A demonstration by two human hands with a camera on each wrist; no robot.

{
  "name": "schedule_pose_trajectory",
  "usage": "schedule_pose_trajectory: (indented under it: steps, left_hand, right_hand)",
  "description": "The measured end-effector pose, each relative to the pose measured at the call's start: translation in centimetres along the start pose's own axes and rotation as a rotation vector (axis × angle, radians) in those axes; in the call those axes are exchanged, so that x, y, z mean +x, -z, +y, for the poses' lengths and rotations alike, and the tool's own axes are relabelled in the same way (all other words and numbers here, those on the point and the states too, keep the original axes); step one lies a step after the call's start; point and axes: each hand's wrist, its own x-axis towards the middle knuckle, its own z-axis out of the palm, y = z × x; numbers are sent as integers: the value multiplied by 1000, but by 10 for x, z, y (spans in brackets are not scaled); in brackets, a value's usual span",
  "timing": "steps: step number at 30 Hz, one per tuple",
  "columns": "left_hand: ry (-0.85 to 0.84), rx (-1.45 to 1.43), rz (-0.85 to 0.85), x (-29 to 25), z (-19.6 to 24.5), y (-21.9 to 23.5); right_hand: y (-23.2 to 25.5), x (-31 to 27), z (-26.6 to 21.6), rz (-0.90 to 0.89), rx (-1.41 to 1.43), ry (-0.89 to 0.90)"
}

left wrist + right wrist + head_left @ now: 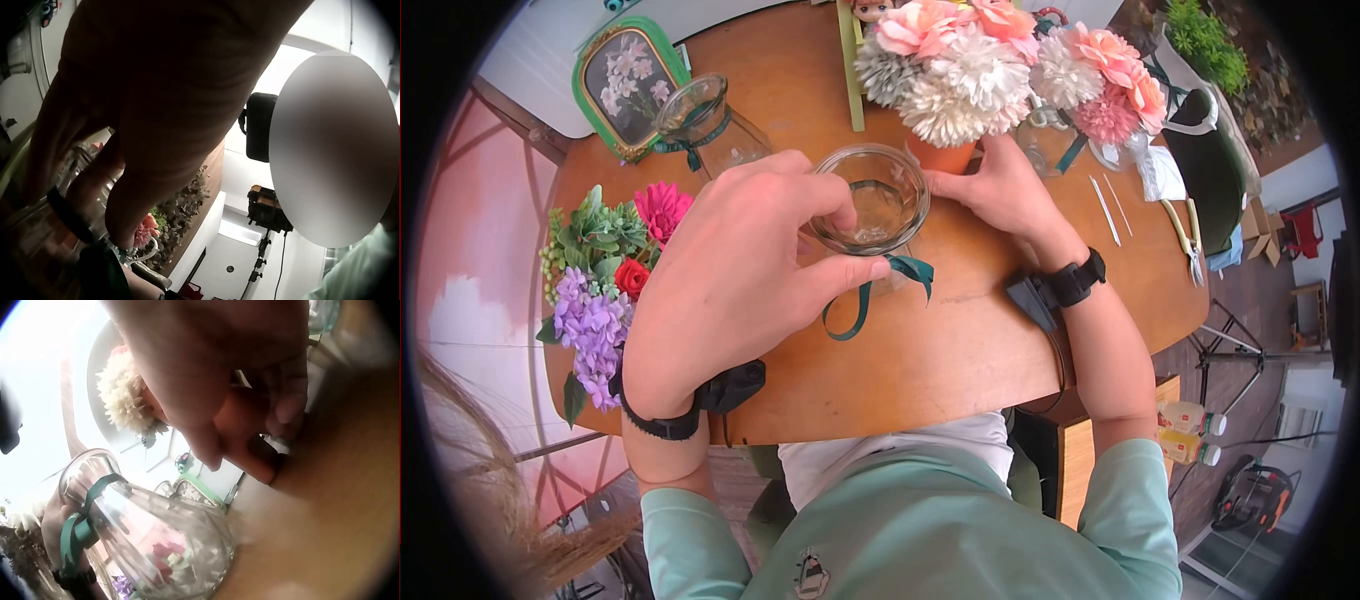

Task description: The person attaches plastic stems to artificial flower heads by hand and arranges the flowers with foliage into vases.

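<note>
In the head view, my left hand pinches the rim of a clear glass vase, fingers over the mouth and thumb on the outer side. A dark green ribbon is tied round the vase neck, its tails hanging near that thumb. My right hand holds an orange flowerpot just beyond the vase, thumb on its near side. Pink and white artificial flowers fill the pot and hide its top. From the right wrist, the vase stands upright on the table beside the pot.
Purple, red and pink artificial flowers lie at the left. Behind stand a second ribboned vase and a green-framed picture. To the right are another flower-filled vase, white sticks and pliers near the table edge.
</note>
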Motion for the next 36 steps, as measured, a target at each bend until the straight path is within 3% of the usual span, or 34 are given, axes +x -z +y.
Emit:
schedule_pose_trajectory:
  steps: [3,8,10,14,16,20,22,26,28,31,36]
  left_hand:
    - [-25,25,23,-1,2,-4]
    - [-66,52,74,-2,2,-11]
    - [-88,74,74,0,3,-11]
    - [-92,90,92,-1,3,-14]
    - [-121,80,125,-1,3,-15]
    - [-145,109,136,1,2,-17]
    - [-129,100,131,1,4,-17]
    - [-128,96,144,2,2,-22]
    - [-107,76,159,3,4,-23]
    - [-96,66,167,4,4,-25]
    - [-128,122,227,2,5,-32]
  right_hand:
    - [-7,-4,-13,-2,-59,-97]
    - [-11,4,7,88,-92,-39]
    - [-7,1,-19,28,-146,-260]
    - [-1,-5,-4,65,-93,-195]
    - [2,-8,-6,169,-304,-56]
    - [2,-12,-10,132,-235,-106]
    - [-3,-10,-2,106,-224,-17]
    - [-3,-5,2,83,-190,-79]
    - [-1,-4,6,12,-27,-161]
    - [0,-3,10,-6,53,-137]
    - [1,-6,3,28,-24,-139]
